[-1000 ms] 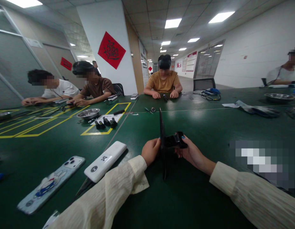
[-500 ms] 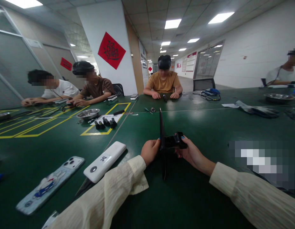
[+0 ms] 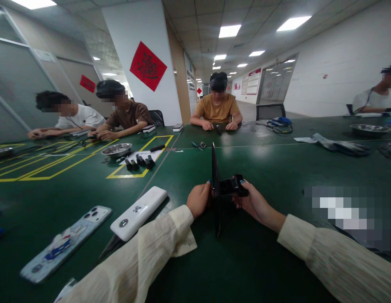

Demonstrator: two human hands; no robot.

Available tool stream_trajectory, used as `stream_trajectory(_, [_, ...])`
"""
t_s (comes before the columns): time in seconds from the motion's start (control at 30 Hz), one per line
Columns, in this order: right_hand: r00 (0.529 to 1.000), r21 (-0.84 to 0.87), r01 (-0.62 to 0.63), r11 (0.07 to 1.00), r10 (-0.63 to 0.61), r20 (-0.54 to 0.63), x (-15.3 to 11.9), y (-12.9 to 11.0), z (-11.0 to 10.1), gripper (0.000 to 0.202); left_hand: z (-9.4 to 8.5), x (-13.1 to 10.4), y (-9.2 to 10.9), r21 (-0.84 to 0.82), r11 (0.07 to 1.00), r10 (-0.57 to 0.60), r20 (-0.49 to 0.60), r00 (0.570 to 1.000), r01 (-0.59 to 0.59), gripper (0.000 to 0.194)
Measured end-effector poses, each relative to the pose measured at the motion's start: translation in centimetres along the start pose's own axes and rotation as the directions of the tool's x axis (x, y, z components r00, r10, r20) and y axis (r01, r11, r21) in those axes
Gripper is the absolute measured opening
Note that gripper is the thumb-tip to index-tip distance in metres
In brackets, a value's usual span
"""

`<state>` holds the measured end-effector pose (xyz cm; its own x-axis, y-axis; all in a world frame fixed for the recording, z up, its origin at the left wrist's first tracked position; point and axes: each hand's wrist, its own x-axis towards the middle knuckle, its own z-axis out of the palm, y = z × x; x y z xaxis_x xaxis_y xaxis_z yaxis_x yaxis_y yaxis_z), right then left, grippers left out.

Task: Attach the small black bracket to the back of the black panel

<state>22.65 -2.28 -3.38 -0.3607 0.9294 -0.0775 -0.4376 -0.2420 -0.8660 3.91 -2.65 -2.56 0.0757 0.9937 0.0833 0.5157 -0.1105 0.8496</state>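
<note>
At frame centre, holds a thin black panel (image 3: 216,202) upright and edge-on, with left hand (image 3: 198,200) closed on its left side; right of it, clamps a black bracket (image 3: 235,185) in the grip of right hand (image 3: 256,203), over the green counter (image 3: 258,265).

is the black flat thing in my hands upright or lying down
Upright: the black panel stands edge-on between the left hand and right hand.
</note>
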Motion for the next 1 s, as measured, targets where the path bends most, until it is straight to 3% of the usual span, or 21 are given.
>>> stream_trajectory(0.27, [1.0,-0.015,-0.006,1.0,0.006,0.006,0.0,-0.1,0.08,0.03,0.09,-0.04,0.26,0.113,0.993,0.032,-0.05,0.998,-0.026,0.043])
stream_trajectory(0.6, [1.0,-0.012,-0.004,1.0,0.004,-0.001,-0.12,-0.03,-0.04,0.03,-0.14,-0.19,0.75,0.101,0.993,0.053,0.005,0.999,-0.053,0.037])
stream_trajectory(1.0, [1.0,-0.004,-0.02,1.0,0.02,-0.011,0.09,0.01,0.04,0.03,0.07,0.03,-0.09,0.181,0.979,0.098,0.006,0.995,-0.098,0.036])
